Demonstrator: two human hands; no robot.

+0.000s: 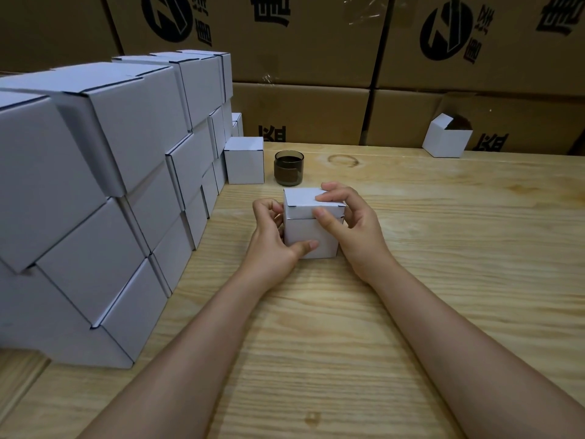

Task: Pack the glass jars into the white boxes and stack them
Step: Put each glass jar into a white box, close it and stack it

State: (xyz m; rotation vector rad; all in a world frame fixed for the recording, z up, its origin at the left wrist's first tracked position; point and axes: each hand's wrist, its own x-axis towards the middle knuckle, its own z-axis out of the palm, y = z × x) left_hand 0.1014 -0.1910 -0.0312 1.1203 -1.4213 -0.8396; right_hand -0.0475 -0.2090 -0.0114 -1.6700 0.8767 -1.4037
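A small white box (308,231) stands on the wooden table (443,248) in the middle of the view. My left hand (272,245) grips its left side, thumb across the front. My right hand (351,223) holds the right side, with fingers pressing the lid flap down on top. Just behind the box stands a dark glass jar (289,167), upright and apart from both hands. A closed white box (244,160) sits left of the jar. Whatever is inside the held box is hidden.
A tall stack of closed white boxes (104,185) fills the left side of the table. An open white box (446,137) stands at the back right. Large brown cartons (316,42) wall off the far edge. Bare wood lies to the right and in front.
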